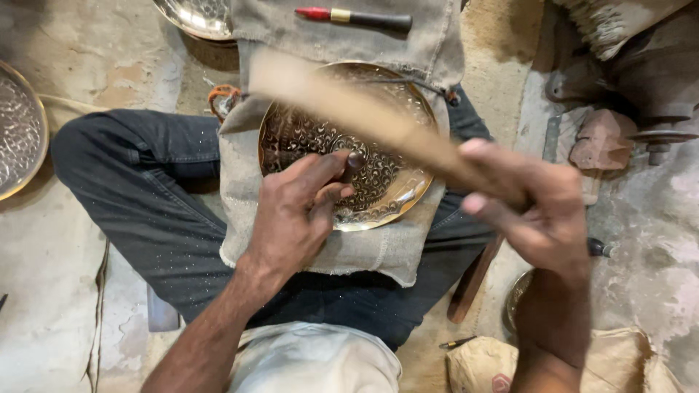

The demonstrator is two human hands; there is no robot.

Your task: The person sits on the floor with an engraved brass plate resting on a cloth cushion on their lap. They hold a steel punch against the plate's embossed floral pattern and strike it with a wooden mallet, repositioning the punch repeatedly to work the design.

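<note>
left hand [298,207]: grip pinched around a short dark punch [354,161], tip set on the engraved brass plate [386,185], left of its centre. plate lies on a burlap cloth [364,251] draped over the person's crossed legs in dark jeans [145,196].

right hand [535,211]: grip pressed together around the lower end of a pale wooden stick [349,105], blurred, slanting up-left across the plate's upper rim.

red-and-black handled tool [354,17] with a yellow band lies on the cloth above the plate. hammered metal dish [22,131] at the left edge on the floor; another dish [196,16] at top. tan sack [488,364] with a small red mark, bottom right. no readable labels.
</note>
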